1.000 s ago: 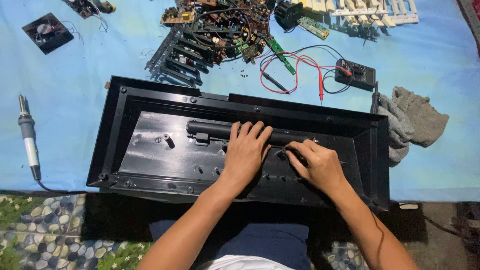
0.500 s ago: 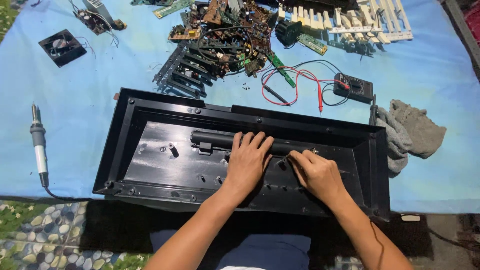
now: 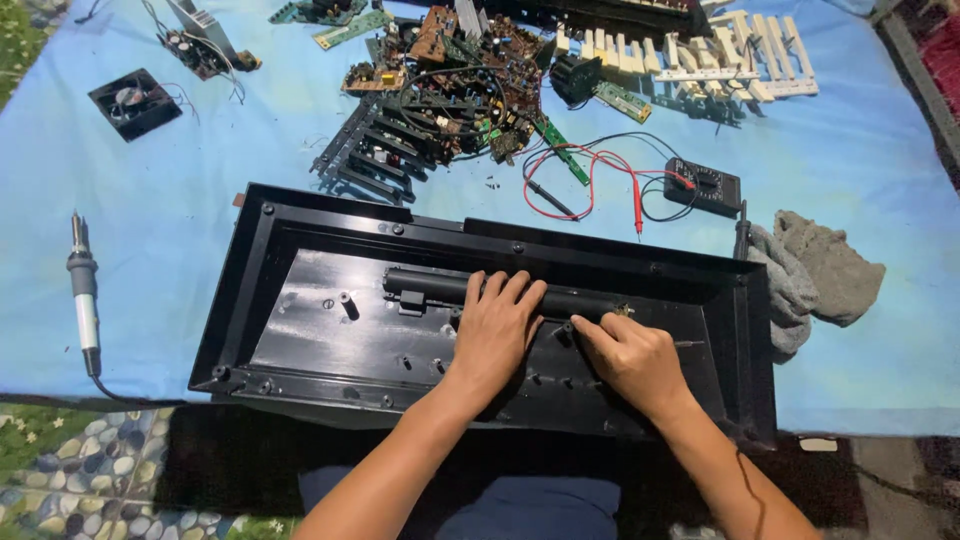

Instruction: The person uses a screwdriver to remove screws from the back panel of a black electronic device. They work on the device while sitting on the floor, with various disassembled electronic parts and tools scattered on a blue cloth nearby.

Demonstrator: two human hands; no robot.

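Observation:
A long black plastic casing (image 3: pixel 300 330) lies open on a blue sheet, with a black tube-shaped ridge (image 3: pixel 425 284) running along its inside. My left hand (image 3: pixel 497 328) rests flat on that ridge near the casing's middle, fingers spread. My right hand (image 3: pixel 630 355) sits just to its right, fingers curled around a thin metal tool (image 3: pixel 688 344) whose end pokes out to the right. The fingertips press near a small brass-coloured part (image 3: pixel 622 311) on the ridge.
Behind the casing lie a pile of circuit boards (image 3: pixel 450 75), a black ribbed part (image 3: pixel 365 155), a multimeter (image 3: pixel 705 187) with red and black leads, white keys (image 3: pixel 700 60), a small fan (image 3: pixel 134 102). A soldering iron (image 3: pixel 84 300) lies left, a grey rag (image 3: pixel 815 275) right.
The view has shifted down and right slightly. Both hands stay on the ridge; my right hand has crept a little to the left along it.

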